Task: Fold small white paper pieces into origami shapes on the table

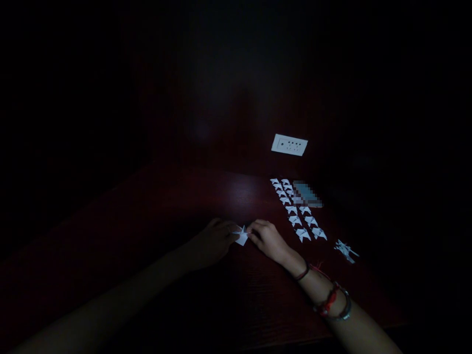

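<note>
The scene is very dark. A small white folded paper piece [242, 236] lies on the dark red wooden table [228, 196], pinched from both sides. My left hand [213, 243] grips its left edge with closed fingers. My right hand [268, 240] pinches its right edge; that wrist wears red thread and metal bracelets. Both hands rest on the tabletop.
Several finished white folded paper shapes [298, 210] lie in two rows to the right of my hands. A blurred flat object [307, 194] sits beside them. Another small white paper bit [345, 250] lies farther right. A white wall socket [289, 144] is behind the table.
</note>
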Available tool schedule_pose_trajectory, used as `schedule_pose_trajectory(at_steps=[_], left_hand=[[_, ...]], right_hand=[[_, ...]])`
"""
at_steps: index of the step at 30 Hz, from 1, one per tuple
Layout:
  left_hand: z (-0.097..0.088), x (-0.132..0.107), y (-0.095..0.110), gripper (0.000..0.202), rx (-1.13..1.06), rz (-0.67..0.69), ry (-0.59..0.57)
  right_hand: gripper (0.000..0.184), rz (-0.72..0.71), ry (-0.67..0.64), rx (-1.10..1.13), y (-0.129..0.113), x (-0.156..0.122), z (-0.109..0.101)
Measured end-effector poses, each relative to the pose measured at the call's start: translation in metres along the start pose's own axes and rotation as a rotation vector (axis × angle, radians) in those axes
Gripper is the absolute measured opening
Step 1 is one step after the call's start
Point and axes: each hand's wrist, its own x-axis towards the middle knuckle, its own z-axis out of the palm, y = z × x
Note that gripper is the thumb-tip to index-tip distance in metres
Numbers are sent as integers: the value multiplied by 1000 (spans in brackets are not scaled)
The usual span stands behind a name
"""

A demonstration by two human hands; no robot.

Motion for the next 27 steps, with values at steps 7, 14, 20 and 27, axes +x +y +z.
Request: schedule_pose_trajectory(at_steps=[7,14,20,27], left_hand=[[9,-4,-8,34,-64,22,18],[5,-2,-6,35,-34,28,6],[9,-1,-7,38,-34,32,-5],[8,-1,-4,42,-23,2,-16]], right_hand=[[12,-75,1,-52,-2,-1,-3],[13,-214,-75,-222,0,-4,-8],[17,-326,-137,-331,3,-5,-12],[18,-352,-166,-359,4,-4,-14]])
